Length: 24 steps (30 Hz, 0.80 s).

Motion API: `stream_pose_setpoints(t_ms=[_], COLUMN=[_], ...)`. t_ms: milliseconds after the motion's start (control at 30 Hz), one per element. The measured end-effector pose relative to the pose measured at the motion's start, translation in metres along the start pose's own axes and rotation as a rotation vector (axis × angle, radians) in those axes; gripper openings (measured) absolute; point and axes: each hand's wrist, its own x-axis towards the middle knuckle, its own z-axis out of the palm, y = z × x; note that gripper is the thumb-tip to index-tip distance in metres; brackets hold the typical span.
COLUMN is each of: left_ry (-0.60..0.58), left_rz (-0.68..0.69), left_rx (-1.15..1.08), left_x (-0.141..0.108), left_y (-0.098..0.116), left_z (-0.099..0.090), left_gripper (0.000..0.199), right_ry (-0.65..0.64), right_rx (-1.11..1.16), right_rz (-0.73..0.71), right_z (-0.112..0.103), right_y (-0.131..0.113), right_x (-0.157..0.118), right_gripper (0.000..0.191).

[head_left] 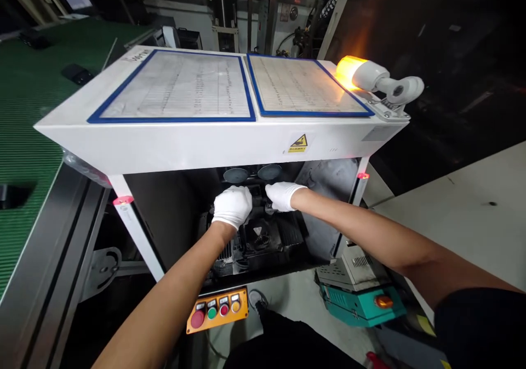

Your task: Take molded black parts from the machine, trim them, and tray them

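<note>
Black mechanism (257,237), gloved left hand (232,206), right hand (285,195), fingers seemingly clamped on it

I have the left hand (232,206) and right hand (283,196), both white-gloved, inside the opening beneath a white machine housing (205,144). The housing overhead and a white corner post (137,237) bound the way in. Round suction cups (246,175) sit just above the hands, a black mechanism (258,243) just below. Free room lies rightward, toward a grey inner panel (329,204).
</note>
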Motion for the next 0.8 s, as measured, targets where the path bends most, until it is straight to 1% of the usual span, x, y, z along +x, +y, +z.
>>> stream_pose_setpoints(t_ms=[67, 133, 267, 367, 433, 533, 600, 667, 700, 733, 767, 800], left_ry=[0.006, 0.017, -0.001, -0.027, -0.036, -0.052, -0.061, -0.069, -0.066, -0.053, -0.032, 0.015], left_rz=[0.010, 0.007, 0.025, 0.027, 0.014, -0.022, -0.046, -0.050, -0.047, -0.042, -0.039, -0.047], left_rx=[-0.022, -0.037, -0.052, -0.063, -0.075, -0.099, -0.120, -0.145, -0.156, -0.164, -0.162, -0.165], left_x=[0.001, -0.002, -0.008, -0.007, -0.007, -0.012, -0.017, -0.022, -0.024, -0.028, -0.035, -0.046], left_y=[0.000, 0.000, 0.001, 0.001, 0.001, 0.001, 0.002, 0.005, 0.006, 0.007, 0.007, 0.005], left_z=[0.000, -0.004, -0.011, -0.007, -0.003, -0.001, -0.006, -0.017, -0.024, -0.031, -0.039, -0.046], left_gripper=[0.054, 0.055, 0.046, 0.042, 0.044, 0.047, 0.048, 0.048, 0.051, 0.056, 0.063, 0.067], right_ry=[0.037, 0.108, 0.337, 0.486, 0.545, 0.589, 0.608, 0.683, 0.731, 0.749, 0.743, 0.604], right_rx=[0.011, 0.022, 0.054, 0.074, 0.089, 0.119, 0.130, 0.124, 0.129, 0.143, 0.171, 0.218], right_rz=[-0.010, 0.007, 0.147, 0.210, 0.238, 0.269, 0.261, 0.235, 0.199, 0.134, 0.036, -0.083], right_z=[0.004, 0.009, 0.026, 0.043, 0.050, 0.050, 0.047, 0.052, 0.062, 0.078, 0.101, 0.128], right_y=[0.000, -0.003, -0.023, -0.037, -0.039, -0.034, -0.034, -0.047, -0.061, -0.079, -0.102, -0.128], right_x=[-0.001, -0.007, -0.016, -0.012, -0.005, -0.002, -0.014, -0.040, -0.057, -0.073, -0.088, -0.100], right_gripper=[0.051, 0.055, 0.043, 0.050, 0.055, 0.054, 0.047, 0.047, 0.049, 0.051, 0.051, 0.049])
